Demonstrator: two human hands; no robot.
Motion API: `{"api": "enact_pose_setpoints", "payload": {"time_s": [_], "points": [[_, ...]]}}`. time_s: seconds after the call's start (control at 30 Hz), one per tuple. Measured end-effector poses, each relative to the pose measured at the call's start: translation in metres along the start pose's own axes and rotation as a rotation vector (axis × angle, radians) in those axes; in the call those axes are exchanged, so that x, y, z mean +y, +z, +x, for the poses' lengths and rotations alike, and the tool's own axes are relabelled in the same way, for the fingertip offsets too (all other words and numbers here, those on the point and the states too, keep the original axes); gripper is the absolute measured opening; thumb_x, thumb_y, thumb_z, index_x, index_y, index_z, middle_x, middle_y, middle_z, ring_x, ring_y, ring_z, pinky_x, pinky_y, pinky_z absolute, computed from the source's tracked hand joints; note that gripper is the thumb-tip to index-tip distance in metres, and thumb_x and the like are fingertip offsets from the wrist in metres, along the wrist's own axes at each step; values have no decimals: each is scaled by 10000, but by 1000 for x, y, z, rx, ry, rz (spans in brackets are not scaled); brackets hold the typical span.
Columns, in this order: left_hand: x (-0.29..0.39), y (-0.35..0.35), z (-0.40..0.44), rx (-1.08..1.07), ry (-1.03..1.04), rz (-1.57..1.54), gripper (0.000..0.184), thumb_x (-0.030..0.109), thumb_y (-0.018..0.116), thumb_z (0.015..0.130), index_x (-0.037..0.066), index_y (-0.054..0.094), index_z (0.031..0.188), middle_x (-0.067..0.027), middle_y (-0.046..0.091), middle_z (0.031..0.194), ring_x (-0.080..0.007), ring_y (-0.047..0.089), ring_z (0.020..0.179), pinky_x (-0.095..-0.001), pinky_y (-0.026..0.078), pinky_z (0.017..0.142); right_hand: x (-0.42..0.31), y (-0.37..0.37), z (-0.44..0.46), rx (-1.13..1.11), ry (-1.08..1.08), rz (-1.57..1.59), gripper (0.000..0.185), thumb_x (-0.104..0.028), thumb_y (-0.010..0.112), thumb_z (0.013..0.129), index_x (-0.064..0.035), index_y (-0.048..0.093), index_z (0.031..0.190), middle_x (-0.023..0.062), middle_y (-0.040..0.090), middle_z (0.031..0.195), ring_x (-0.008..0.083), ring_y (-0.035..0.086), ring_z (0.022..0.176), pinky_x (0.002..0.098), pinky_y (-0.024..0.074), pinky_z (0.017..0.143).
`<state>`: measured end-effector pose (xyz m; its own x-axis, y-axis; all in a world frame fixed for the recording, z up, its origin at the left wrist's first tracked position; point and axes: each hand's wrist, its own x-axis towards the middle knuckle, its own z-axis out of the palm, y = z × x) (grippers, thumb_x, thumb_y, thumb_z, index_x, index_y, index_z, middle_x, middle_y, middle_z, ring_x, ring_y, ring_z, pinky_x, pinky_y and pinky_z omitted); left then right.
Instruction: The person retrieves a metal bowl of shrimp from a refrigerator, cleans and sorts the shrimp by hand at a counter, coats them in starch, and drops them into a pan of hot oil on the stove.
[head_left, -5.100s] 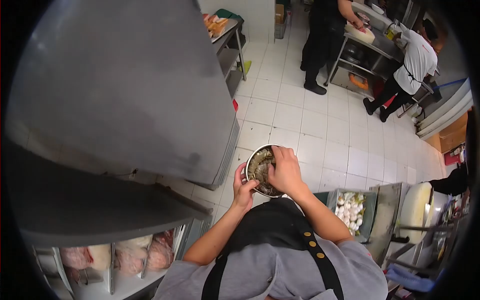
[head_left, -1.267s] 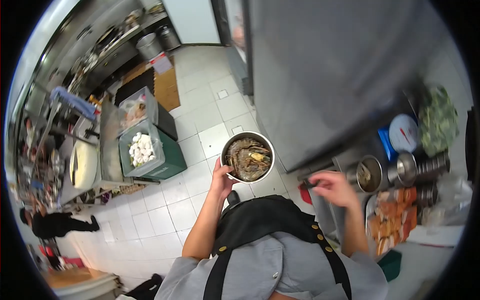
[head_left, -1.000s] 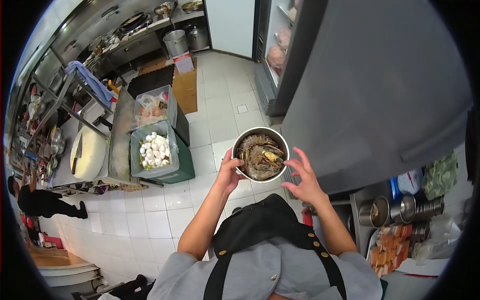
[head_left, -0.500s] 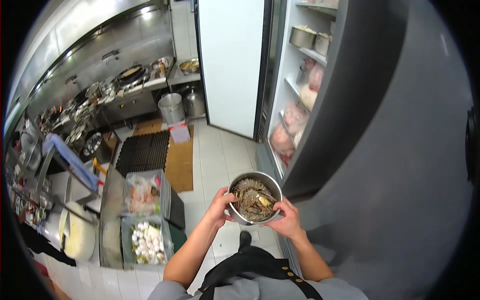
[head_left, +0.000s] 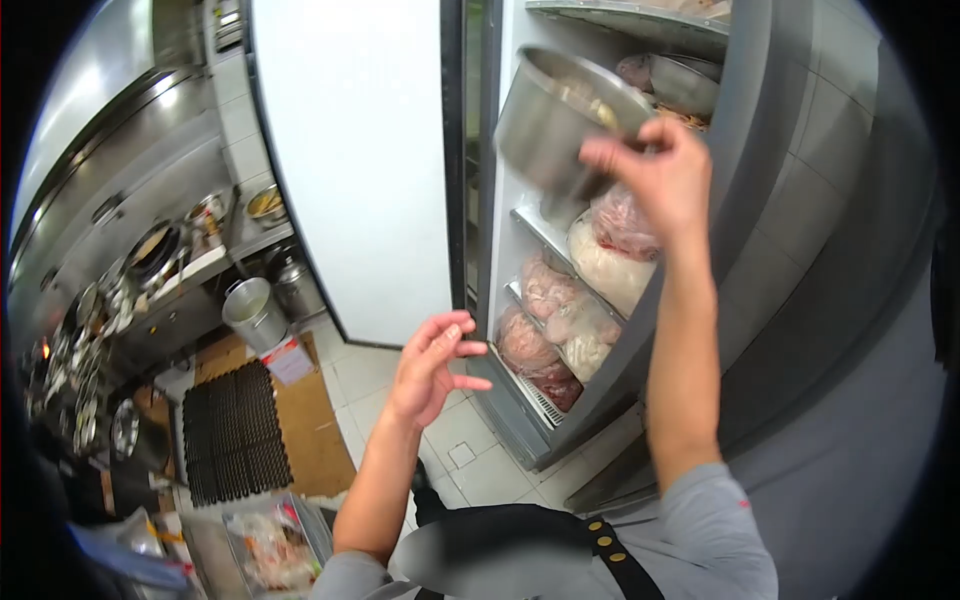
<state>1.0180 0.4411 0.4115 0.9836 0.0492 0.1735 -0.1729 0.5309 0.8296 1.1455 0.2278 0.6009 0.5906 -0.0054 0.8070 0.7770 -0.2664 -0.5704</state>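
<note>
My right hand [head_left: 665,175] is raised at the refrigerator's middle shelves, its thumb and fingers closed on the near rim of a steel pot [head_left: 540,120]. The pot is tilted and blurred by motion. Some pale and yellowish food shows inside, though its kind is hard to make out. My left hand [head_left: 430,370] is lower, in front of the shelves, with fingers apart and nothing in it. Behind the pot a metal bowl [head_left: 685,85] stands on a shelf. Bagged pinkish meat [head_left: 625,220] lies just below the pot.
The white refrigerator door [head_left: 350,150] stands open to the left. More bagged meat [head_left: 550,290] fills the lower shelves. Farther left are a black floor mat [head_left: 235,435], a tall metal pot [head_left: 255,315], a stove line with a wok [head_left: 155,250], and a plastic bin [head_left: 275,540].
Both hands held a metal pot of shrimp low in front of me. Now my left hand is free, and my right is up at the shelves gripping a pot. My view has turned right.
</note>
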Motion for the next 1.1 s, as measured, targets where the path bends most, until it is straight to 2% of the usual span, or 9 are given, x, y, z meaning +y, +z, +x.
{"api": "enact_pose_setpoints", "payload": {"time_s": [0.1, 0.23, 0.4, 0.57, 0.7, 0.8, 0.93, 1.03, 1.1], "points": [[-22, -62, 41, -62, -115, -110, 347, 255, 535, 911, 19, 481, 1159, -108, 526, 1115, -262, 583, 984, -506, 565, 659, 12, 20, 80, 78, 67, -521, 645, -542, 815, 495, 16, 606, 741, 155, 657, 760, 241, 628, 727, 359, 488, 674], [-22, -121, 102, -151, -252, -91, 288, 198, 565, 900, 27, 503, 1124, -77, 532, 1040, -194, 597, 902, -384, 577, 589, 21, 59, 145, 156, 62, -765, 609, -504, 805, 532, 35, 614, 742, 165, 653, 751, 249, 631, 737, 362, 489, 684], [2, -174, 181, -378, -312, 57, 275, 148, 597, 879, 15, 516, 1106, -74, 574, 938, -156, 595, 847, -298, 552, 561, 58, 103, 207, 252, 328, -873, 586, -468, 800, 553, 47, 648, 790, 203, 665, 821, 292, 645, 800, 371, 488, 752], [47, -233, 218, -162, 93, 276, 172, 131, 594, 871, 41, 584, 1018, -41, 595, 899, -85, 551, 719, -228, 477, 570, 74, 124, 230, 352, 338, -1037, 573, -469, 791, 571, 39, 652, 795, 217, 660, 890, 312, 635, 888, 380, 480, 800], [132, -307, 250, 326, 605, 675, 193, 47, 548, 852, 39, 577, 1043, -6, 579, 928, -53, 479, 646, -190, 410, 579, 89, 125, 245, 328, 353, -1178, 607, -486, 785, 579, 32, 650, 864, 231, 646, 965, 331, 613, 976, 391, 475, 836], [188, -391, 286, 624, 941, 824, 355, 92, 562, 885, -20, 465, 1208, -100, 473, 1206, -174, 466, 1077, -281, 400, 893, 107, 125, 248, 329, 306, -1286, 671, -529, 744, 619, 11, 625, 1001, 230, 629, 1034, 340, 599, 1014, 409, 472, 859], [280, -491, 345, 915, 960, 747, 498, 309, 561, 911, -17, 433, 1266, -137, 470, 1247, -237, 439, 1170, -333, 337, 988, 103, 134, 250, 290, 346, -1410, 709, -574, 676, 675, -25, 584, 1114, 207, 613, 1096, 338, 586, 1046, 420, 468, 875], [328, -573, 401, 878, 883, 583, 559, 376, 517, 925, -11, 386, 1306, -134, 448, 1284, -225, 442, 1177, -347, 357, 980, 93, 140, 251, 241, 397, -1493, 707, -606, 620, 713, -52, 576, 1151, 183, 609, 1124, 331, 578, 1066, 422, 465, 883], [335, -615, 433, 450, 687, 463, 586, 434, 410, 952, -6, 360, 1337, -142, 415, 1331, -251, 428, 1197, -355, 337, 1007, 90, 139, 255, 180, 423, -1539, 724, -617, 607, 721, -42, 573, 1160, 179, 611, 1124, 328, 579, 1067, 415, 468, 883]]}}
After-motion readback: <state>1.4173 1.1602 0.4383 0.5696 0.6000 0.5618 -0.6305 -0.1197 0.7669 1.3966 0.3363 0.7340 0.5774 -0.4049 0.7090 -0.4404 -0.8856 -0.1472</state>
